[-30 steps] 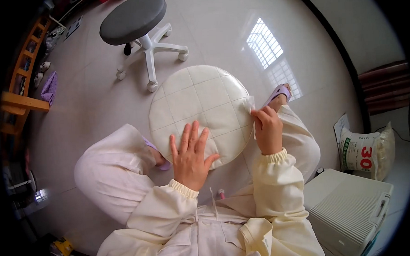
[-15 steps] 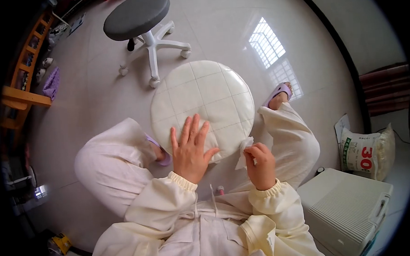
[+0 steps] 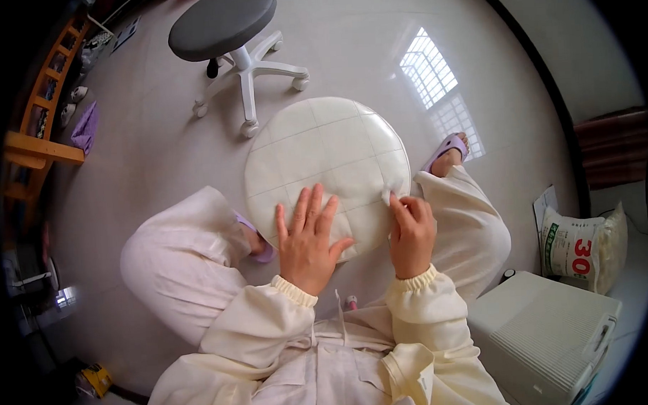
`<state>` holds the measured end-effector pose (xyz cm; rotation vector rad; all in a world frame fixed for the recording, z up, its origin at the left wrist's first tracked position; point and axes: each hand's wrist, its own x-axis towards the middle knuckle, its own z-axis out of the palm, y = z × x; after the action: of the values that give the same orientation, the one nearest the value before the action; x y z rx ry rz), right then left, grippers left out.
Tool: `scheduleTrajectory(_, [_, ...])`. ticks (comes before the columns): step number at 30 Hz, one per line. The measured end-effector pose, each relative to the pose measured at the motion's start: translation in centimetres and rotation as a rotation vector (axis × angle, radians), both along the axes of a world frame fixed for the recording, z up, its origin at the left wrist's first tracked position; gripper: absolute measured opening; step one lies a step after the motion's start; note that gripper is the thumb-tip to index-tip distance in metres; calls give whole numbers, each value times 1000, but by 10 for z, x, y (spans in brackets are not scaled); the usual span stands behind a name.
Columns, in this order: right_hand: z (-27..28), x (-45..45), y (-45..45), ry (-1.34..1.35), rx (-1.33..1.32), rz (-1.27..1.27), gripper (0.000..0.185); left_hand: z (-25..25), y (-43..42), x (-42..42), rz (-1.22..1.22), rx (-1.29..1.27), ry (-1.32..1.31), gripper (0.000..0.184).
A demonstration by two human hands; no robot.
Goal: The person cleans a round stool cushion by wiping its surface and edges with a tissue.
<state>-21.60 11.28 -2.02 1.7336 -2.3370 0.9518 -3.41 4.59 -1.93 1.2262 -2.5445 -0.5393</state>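
Round seat (image 3: 300, 142) sits under the wide-open, empty left hand (image 3: 310, 246); the right hand (image 3: 414, 235) pinches a tissue (image 3: 387, 194) (likely mid-wipe), which calls for light, steady contact.

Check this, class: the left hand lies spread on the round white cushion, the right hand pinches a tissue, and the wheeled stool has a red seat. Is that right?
Not quite: the head view shows that the wheeled stool has a grey seat, not a red one. The left hand does lie spread on the round white cushion, and the right hand pinches a tissue.
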Motion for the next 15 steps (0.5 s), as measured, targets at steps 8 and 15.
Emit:
scheduleTrajectory(8, [16, 28, 21, -387, 62, 289, 35, 1, 1, 0, -9, 2, -26, 75])
scheduleTrajectory(15, [14, -9, -36, -183, -109, 9, 31, 2, 1, -1, -1, 5, 28, 75])
